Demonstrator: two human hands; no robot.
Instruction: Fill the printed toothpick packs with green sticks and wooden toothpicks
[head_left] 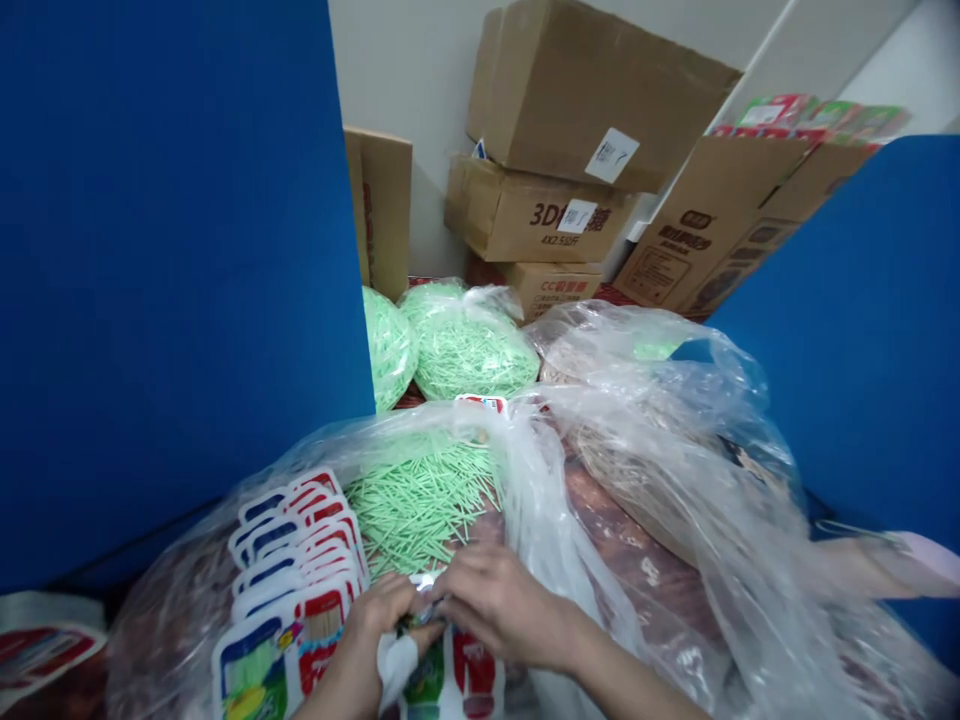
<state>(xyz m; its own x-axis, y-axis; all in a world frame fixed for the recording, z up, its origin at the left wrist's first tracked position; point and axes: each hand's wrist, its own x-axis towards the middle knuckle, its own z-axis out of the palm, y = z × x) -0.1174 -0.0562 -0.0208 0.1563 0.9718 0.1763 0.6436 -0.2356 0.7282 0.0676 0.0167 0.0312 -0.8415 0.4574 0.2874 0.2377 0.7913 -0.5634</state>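
Both hands meet at the top of a printed packet (pixel 474 672) with red and green panels, low in the middle of the view. My left hand (pixel 366 635) pinches the packet's upper edge from the left; a white piece (pixel 397 662) lies against its fingers. From the right, my right hand (pixel 504 605) grips the same edge, fingers closed. The packet's mouth is partly hidden by the fingers. To the left lies a fanned row of similar packets (pixel 296 570). Just beyond the hands is a loose heap of thin light-green sticks (pixel 424 500) on clear plastic.
Behind stand clear bags of green sticks (pixel 476 350). A large clear plastic bag (pixel 660 400) holding pale sticks spreads rightward. Another person's forearm (pixel 862 567) reaches in at right. Blue panels (pixel 172 250) flank both sides. Cardboard boxes (pixel 555 210) are stacked at the back.
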